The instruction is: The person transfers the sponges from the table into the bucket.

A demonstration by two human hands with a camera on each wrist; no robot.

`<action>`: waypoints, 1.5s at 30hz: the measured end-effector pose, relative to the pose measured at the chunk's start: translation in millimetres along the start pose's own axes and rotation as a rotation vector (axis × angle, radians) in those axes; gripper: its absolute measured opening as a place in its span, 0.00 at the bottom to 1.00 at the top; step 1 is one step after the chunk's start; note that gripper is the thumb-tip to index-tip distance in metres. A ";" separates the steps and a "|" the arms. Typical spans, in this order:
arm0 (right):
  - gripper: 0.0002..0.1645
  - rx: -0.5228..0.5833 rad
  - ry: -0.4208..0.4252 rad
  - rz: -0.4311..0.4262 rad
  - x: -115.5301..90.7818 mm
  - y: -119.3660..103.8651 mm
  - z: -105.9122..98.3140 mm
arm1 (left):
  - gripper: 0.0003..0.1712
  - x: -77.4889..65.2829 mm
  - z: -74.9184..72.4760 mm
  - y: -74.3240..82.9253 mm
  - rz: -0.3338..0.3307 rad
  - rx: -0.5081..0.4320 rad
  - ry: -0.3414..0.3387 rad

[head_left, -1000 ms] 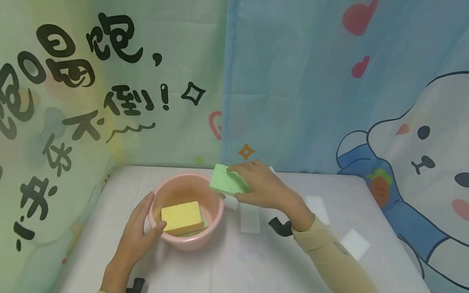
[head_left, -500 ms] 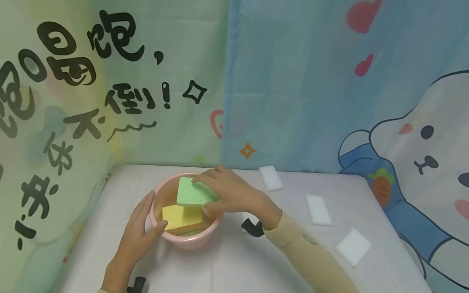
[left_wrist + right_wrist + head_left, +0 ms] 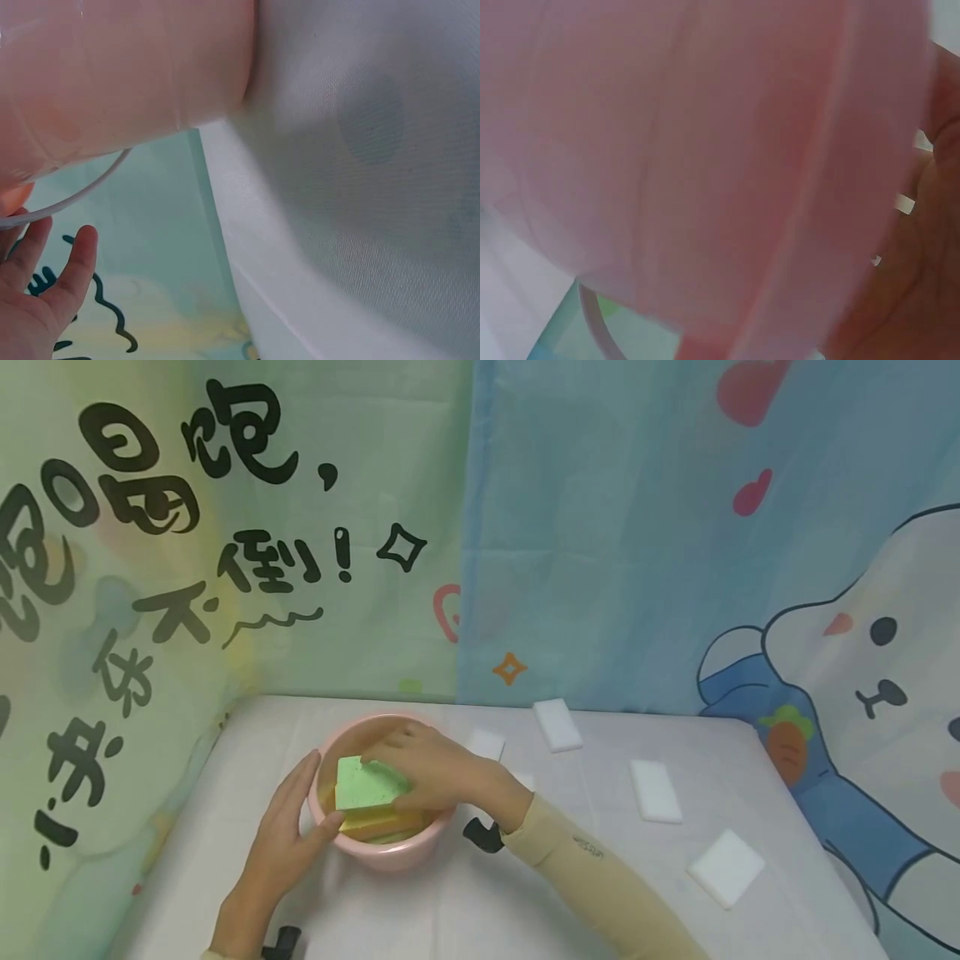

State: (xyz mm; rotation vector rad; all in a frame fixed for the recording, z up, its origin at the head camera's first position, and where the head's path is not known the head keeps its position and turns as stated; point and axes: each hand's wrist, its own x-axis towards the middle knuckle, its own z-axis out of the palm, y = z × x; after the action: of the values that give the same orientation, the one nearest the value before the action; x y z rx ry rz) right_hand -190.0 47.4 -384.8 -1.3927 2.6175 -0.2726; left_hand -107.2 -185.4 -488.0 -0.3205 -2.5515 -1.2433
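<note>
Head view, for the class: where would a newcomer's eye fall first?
Probably on the pink bucket left of centre on the white table, where the right hand holds a green sponge over a yellow sponge. Next might come the big cartoon animal at the backdrop's right and the bold black lettering at its left.

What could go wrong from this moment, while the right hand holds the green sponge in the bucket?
The green sponge might push the yellow sponge below it out of place. The pink bucket could shift if the right hand presses hard, since the left hand appears to steady only one side. Drawing back, the right hand may brush the nearby white block.
</note>
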 end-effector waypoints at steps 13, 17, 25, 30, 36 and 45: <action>0.47 0.063 0.003 -0.107 10.3 3.3 13.7 | 0.47 -0.5 0.1 -3.7 0.033 -0.013 0.004; 0.46 0.094 0.073 -0.141 4.1 6.9 9.2 | 0.47 -0.5 0.1 -3.5 0.039 -0.004 0.016; 0.33 0.032 0.143 0.000 -28.5 15.2 -7.7 | 0.47 -1.0 0.3 -1.6 0.033 -0.001 0.018; 0.25 0.002 0.248 0.015 -57.6 27.5 -12.6 | 0.46 -1.0 0.6 0.4 0.025 -0.003 0.017; 0.25 -0.005 0.290 0.156 -87.4 38.9 -9.2 | 0.46 -1.3 0.7 0.3 0.019 0.000 0.018; 0.26 -0.041 0.398 0.365 -116.8 50.5 18.0 | 0.46 -1.4 1.5 0.0 0.011 -0.001 0.015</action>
State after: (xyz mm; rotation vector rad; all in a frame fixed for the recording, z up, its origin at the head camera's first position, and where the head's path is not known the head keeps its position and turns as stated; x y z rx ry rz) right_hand -161.9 170.7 -407.3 -0.9144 3.1478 -0.4896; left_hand -106.2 -184.3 -489.4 -0.3242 -2.5329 -1.2390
